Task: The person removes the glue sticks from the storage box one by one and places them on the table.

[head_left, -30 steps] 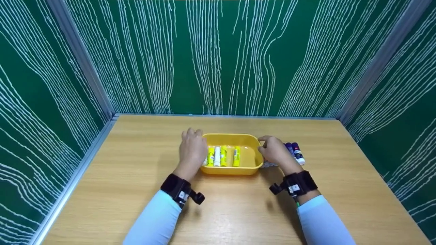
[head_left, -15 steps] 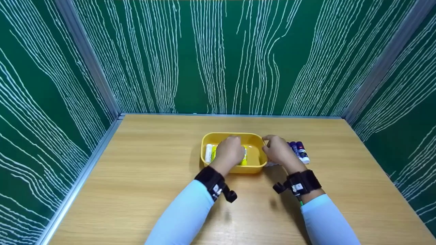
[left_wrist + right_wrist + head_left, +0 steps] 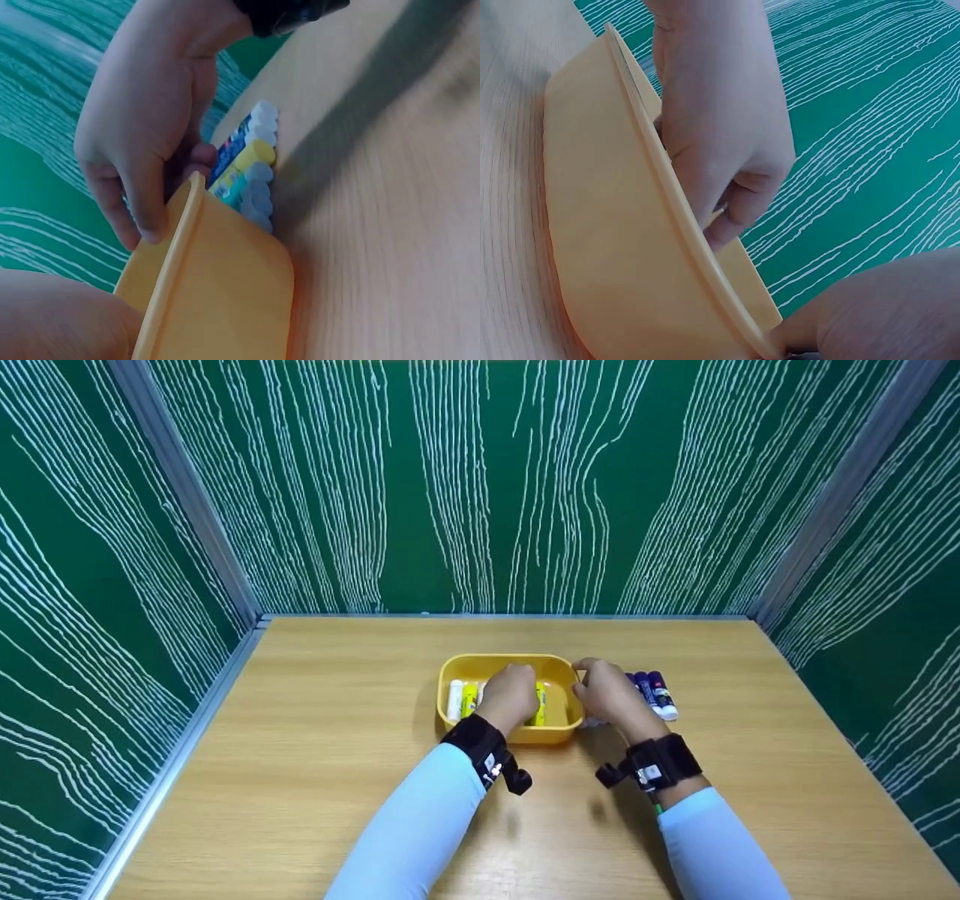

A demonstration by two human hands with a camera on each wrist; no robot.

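A yellow plastic tub (image 3: pixel 561 712) holds several glue sticks lying side by side. At its left end is a white glue stick (image 3: pixel 454 700), beside a yellow glue stick (image 3: pixel 469 701); another yellow glue stick (image 3: pixel 540 705) shows farther right. My left hand (image 3: pixel 510 696) reaches down into the tub among the sticks, its fingers bent; the fingertips are hidden, so whether they grip a stick cannot be told. With thumb and fingers on either side of the rim, my right hand (image 3: pixel 146 127) pinches the tub's right end.
Outside the tub, behind my right hand, lies a row of glue sticks (image 3: pixel 651 695) on the wooden table (image 3: pixel 315 735). Some are dark purple; the left wrist view also shows a yellow one (image 3: pixel 251 155) and a teal one. Green walls (image 3: pixel 420 562) with white lines enclose the table.
My left hand has moved from the tub's left end to its middle, uncovering the white glue stick there, and then stayed nearly still. My right hand has kept its hold on the rim.
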